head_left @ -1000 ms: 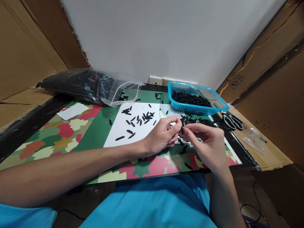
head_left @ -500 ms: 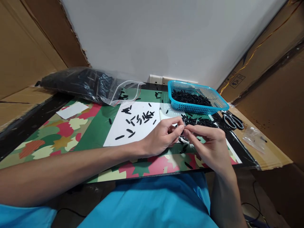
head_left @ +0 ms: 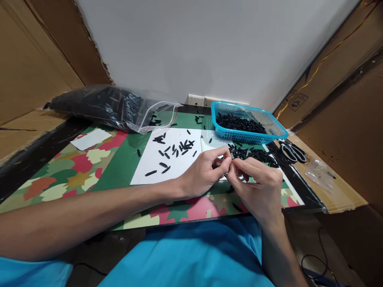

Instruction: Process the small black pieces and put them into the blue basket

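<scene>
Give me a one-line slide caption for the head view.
Left hand and right hand pinch a small black piece beside a blue basket.

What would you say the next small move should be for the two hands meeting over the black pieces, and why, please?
Probably drop the small black piece into the blue basket. The left hand and right hand pinch it together at their fingertips above the mat, so they seem to be finishing work on it. The basket already holds similar pieces, and loose black pieces wait on the white sheet.
</scene>
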A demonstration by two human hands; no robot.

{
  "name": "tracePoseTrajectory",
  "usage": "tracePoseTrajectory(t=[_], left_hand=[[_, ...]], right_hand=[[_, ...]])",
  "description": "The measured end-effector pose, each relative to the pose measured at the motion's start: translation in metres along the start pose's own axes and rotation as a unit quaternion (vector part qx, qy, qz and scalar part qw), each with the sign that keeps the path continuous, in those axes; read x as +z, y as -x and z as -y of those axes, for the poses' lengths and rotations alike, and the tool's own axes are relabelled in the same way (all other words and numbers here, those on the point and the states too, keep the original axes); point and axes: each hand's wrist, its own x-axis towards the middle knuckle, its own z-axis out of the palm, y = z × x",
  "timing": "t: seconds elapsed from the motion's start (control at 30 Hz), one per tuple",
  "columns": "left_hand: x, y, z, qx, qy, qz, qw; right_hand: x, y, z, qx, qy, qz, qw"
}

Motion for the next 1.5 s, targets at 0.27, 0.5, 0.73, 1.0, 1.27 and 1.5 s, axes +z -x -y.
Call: tracePoseTrajectory(t=[0.27, 0.5, 0.73, 1.0, 1.27, 1.5], left_hand=[[0.001, 0.000, -0.001, 0.001, 0.071, -0.005, 0.997], [0.001, -0.001, 0.004, -0.024, 0.151, -0.001, 0.988], [0.001, -0.001, 0.003, -0.029, 0.166, 0.000, 0.986], [0.001, -0.001, 0.004, -0.011, 0.167, 0.005, 0.986], [0.003, -0.002, -0.003, -0.034, 0.192, -0.031, 0.980], [0.003, -0.003, -0.006, -0.067, 0.224, -0.041, 0.971]], right_hand=[[0.000, -0.001, -0.003, 0.011, -0.013, 0.001, 1.000], [-0.005, 0.000, -0.012, 0.116, -0.143, 0.001, 0.983], [-0.008, -0.001, -0.012, 0.169, -0.220, 0.054, 0.959], [-0.008, -0.003, -0.013, 0.177, -0.236, 0.068, 0.953], [-0.010, -0.006, -0.016, 0.165, -0.193, 0.053, 0.966], [-0.011, -0.005, -0.017, 0.163, -0.214, 0.071, 0.960]])
